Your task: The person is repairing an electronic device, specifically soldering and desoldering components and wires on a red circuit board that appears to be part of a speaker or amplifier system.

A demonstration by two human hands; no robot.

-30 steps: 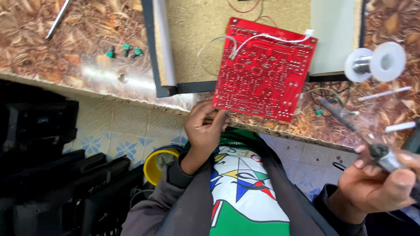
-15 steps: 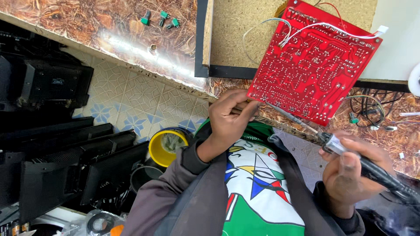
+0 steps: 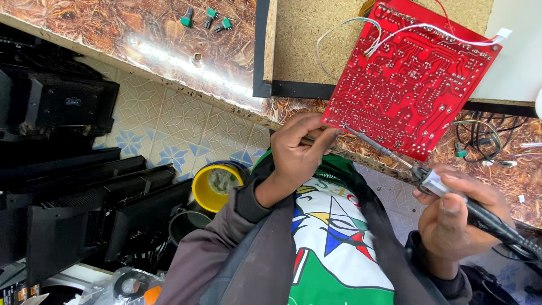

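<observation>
A red circuit board (image 3: 412,85) lies solder side up on a cork-topped board (image 3: 316,39), with white wires (image 3: 361,34) at its far edge. My left hand (image 3: 296,149) pinches the board's near left corner. My right hand (image 3: 457,217) grips a soldering iron (image 3: 451,195) by its black handle. The iron's thin tip points up and left, and touches the board's near edge close to my left fingers.
Three small green-capped parts (image 3: 206,18) lie on the patterned worktop (image 3: 141,39). A tangle of wires (image 3: 480,135) sits right of the board. Below the worktop are black electronics cases (image 3: 62,186), a yellow round container (image 3: 217,183) and a tiled floor (image 3: 175,124).
The view has shifted, so the board now sits further right and higher. The iron's tip has moved in to the board's near edge by my left fingers.
</observation>
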